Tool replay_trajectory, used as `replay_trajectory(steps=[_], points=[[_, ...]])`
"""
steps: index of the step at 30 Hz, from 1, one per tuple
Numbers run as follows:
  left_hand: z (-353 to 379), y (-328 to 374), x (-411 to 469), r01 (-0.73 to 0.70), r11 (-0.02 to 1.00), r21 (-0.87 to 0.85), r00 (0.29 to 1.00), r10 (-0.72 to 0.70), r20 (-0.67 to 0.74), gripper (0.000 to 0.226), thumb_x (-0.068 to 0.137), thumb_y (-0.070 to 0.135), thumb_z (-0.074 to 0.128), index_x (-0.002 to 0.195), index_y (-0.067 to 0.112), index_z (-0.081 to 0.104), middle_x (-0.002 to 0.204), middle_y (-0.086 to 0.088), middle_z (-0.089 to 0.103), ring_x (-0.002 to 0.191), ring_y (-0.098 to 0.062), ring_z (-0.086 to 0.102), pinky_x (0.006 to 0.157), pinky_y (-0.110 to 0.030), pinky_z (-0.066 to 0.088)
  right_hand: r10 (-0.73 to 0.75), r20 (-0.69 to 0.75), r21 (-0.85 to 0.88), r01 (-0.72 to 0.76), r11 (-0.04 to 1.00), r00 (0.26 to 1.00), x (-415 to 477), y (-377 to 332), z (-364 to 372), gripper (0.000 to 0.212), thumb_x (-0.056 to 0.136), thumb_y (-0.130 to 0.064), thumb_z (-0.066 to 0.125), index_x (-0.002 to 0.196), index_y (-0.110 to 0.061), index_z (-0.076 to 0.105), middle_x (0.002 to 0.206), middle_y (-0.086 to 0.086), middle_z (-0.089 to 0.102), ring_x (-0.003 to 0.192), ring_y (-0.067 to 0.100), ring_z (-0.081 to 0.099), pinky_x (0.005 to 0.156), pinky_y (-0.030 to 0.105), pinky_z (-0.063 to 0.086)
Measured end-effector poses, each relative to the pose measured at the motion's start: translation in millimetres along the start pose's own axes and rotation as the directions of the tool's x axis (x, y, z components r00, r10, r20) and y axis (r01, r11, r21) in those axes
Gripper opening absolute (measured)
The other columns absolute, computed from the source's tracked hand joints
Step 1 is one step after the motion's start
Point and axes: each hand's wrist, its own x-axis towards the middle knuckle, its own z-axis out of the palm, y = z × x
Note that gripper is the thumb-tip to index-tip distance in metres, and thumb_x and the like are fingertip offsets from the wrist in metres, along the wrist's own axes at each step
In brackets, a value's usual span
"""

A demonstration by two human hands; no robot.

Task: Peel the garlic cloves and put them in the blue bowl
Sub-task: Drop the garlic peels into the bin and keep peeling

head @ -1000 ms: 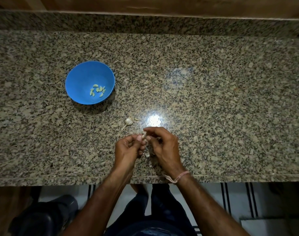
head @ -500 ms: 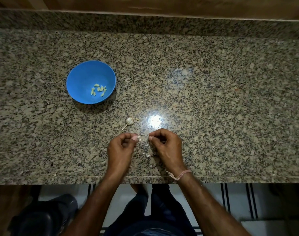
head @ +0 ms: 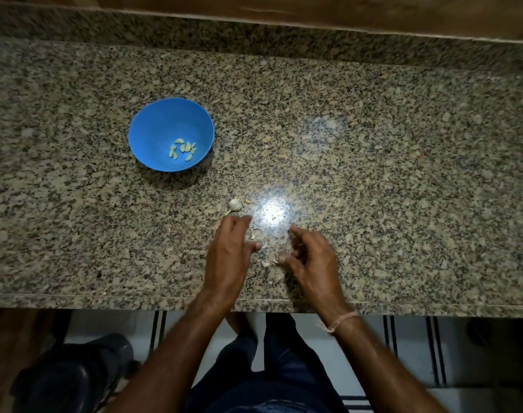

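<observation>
Blue bowl (head: 153,126) upright, holding peeled cloves (head: 183,149); garlic remnant (head: 235,204) nearby.

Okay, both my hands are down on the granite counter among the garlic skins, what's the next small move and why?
Probably reach the left hand forward to the small pale garlic piece just beyond its fingertips and pick it up for peeling. Neither it nor the right hand visibly holds a clove, only papery skins lie between them, and the round blue bowl already has several peeled cloves.
</observation>
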Motion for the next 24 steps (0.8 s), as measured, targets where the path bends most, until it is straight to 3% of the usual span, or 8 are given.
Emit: replay_trajectory(steps=[2,4,6,8,11,15,18,24], points=[[6,3,9,-0.026,1.0,-0.014,0.999,0.026,0.019,0.035,0.096,0.0,0.067,0.127,0.016,0.063,0.115,0.002,0.051,0.095,-0.013,0.061,0.074,-0.025,0.061,-0.024,0.019,-0.043,0.025,0.999,1.0,-13,1,3,0.058,0.088,-0.006,0.079,0.141,-0.01,0.056,0.113,0.0,0.052,0.095,-0.002,0.052,0.082,0.0,0.043],[7,6,14,-0.036,0.999,0.018,0.999,0.035,0.028,0.022,0.097,-0.002,0.065,0.111,0.015,0.067,0.106,0.003,0.053,0.088,-0.007,0.059,0.068,-0.014,0.055,-0.066,0.029,-0.059,0.067,0.996,0.997,-22,2,9,0.062,0.089,-0.004,0.078,0.145,-0.01,0.051,0.113,-0.001,0.047,0.101,0.0,0.051,0.085,0.001,0.044],[5,10,16,-0.039,0.995,0.089,0.999,0.036,0.031,0.016,0.095,-0.001,0.069,0.091,0.014,0.066,0.092,0.005,0.053,0.077,-0.001,0.05,0.056,-0.008,0.04,-0.062,0.04,-0.029,0.063,0.998,0.997,-27,3,16,0.064,0.092,0.0,0.073,0.147,-0.019,0.046,0.115,-0.004,0.044,0.102,0.007,0.056,0.083,0.009,0.052],[3,10,17,0.001,0.999,0.054,1.0,-0.002,0.021,0.02,0.095,-0.001,0.068,0.083,0.013,0.063,0.086,0.006,0.054,0.072,0.005,0.049,0.057,-0.009,0.04,-0.049,0.049,-0.016,0.05,0.999,0.998,-26,2,24,0.06,0.094,0.003,0.068,0.142,-0.026,0.045,0.114,-0.005,0.043,0.096,0.017,0.062,0.076,0.022,0.059],[-9,8,12,0.05,0.995,-0.09,0.998,-0.054,-0.037,0.02,0.094,-0.001,0.069,0.083,0.015,0.066,0.086,0.008,0.06,0.077,0.002,0.058,0.063,-0.011,0.046,-0.107,0.009,-0.063,0.107,0.992,0.994,-17,-11,33,0.046,0.097,0.004,0.064,0.138,-0.013,0.054,0.111,-0.005,0.044,0.092,0.012,0.058,0.079,0.026,0.061],[-26,5,-6,0.129,0.956,-0.263,0.982,-0.16,-0.1,0.014,0.091,0.004,0.074,0.083,0.015,0.071,0.084,0.004,0.069,0.075,-0.005,0.065,0.064,-0.012,0.05,-0.047,0.03,0.122,0.043,0.992,0.998,5,-31,43,0.012,0.107,-0.01,0.053,0.116,-0.011,0.061,0.105,-0.008,0.05,0.085,0.007,0.061,0.076,0.017,0.058],[-31,-2,-19,0.181,0.931,-0.316,0.967,-0.226,-0.114,0.014,0.088,0.006,0.077,0.082,0.017,0.071,0.083,0.007,0.071,0.078,-0.004,0.066,0.066,-0.017,0.054,0.01,0.028,0.209,-0.016,0.978,1.0,11,-23,37,0.015,0.109,-0.017,0.051,0.117,-0.008,0.06,0.102,-0.007,0.054,0.083,0.001,0.063,0.072,0.021,0.06],[-25,-8,-35,0.28,0.9,-0.333,0.943,-0.323,-0.083,0.017,0.088,0.011,0.079,0.084,0.025,0.071,0.079,0.009,0.072,0.073,-0.003,0.069,0.066,-0.022,0.055,-0.264,0.105,-0.165,0.279,0.946,0.959,-6,-9,36,0.051,0.095,-0.006,0.07,0.143,-0.016,0.057,0.132,-0.001,0.049,0.111,0.002,0.042,0.092,0.014,0.052]])
